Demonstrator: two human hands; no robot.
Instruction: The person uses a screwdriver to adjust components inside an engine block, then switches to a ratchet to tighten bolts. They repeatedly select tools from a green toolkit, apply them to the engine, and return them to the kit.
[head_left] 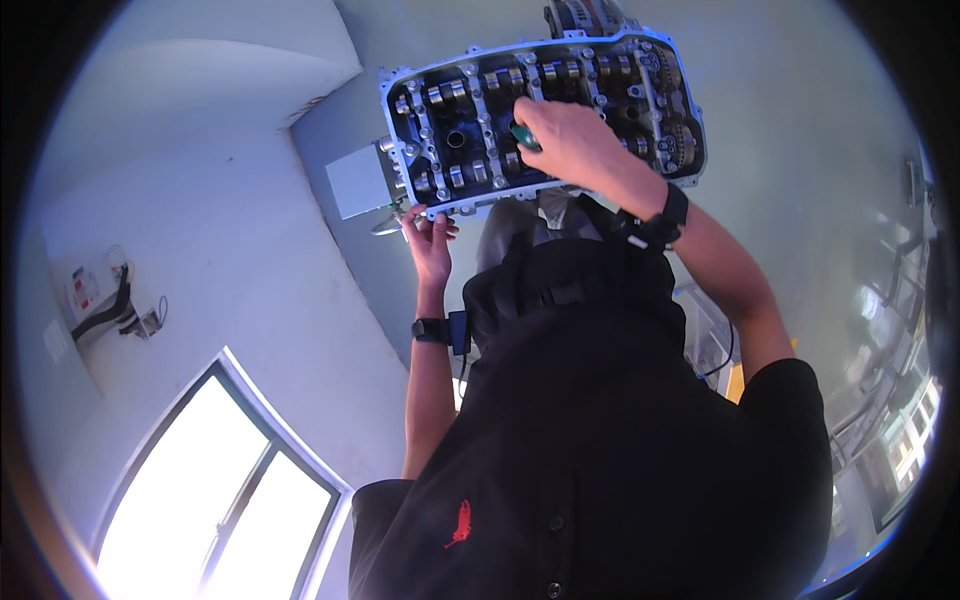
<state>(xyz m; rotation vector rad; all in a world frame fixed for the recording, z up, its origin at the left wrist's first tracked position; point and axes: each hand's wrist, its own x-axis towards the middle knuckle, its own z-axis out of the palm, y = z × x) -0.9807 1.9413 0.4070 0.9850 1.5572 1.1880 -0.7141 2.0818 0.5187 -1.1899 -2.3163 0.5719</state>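
Note:
An engine cylinder head [484, 112] lies in front of me, its top uncovered, with rows of shiny camshaft lobes and bolts inside a silver rim. My right hand [568, 143] is closed around a green-handled tool [524, 135] over the middle of it. The tool's working end is hidden, so its exact kind does not show. At the near left corner, my left hand [430, 240] has its thumb and fingers closed on the edge of the cylinder head.
A flat grey box or panel [358, 183] sits against the engine's left side, near a loop of cable. Behind the far edge is a round ribbed part [585, 17], perhaps an alternator. A white wall [230, 230] with a bright window [215, 480] stands to the left.

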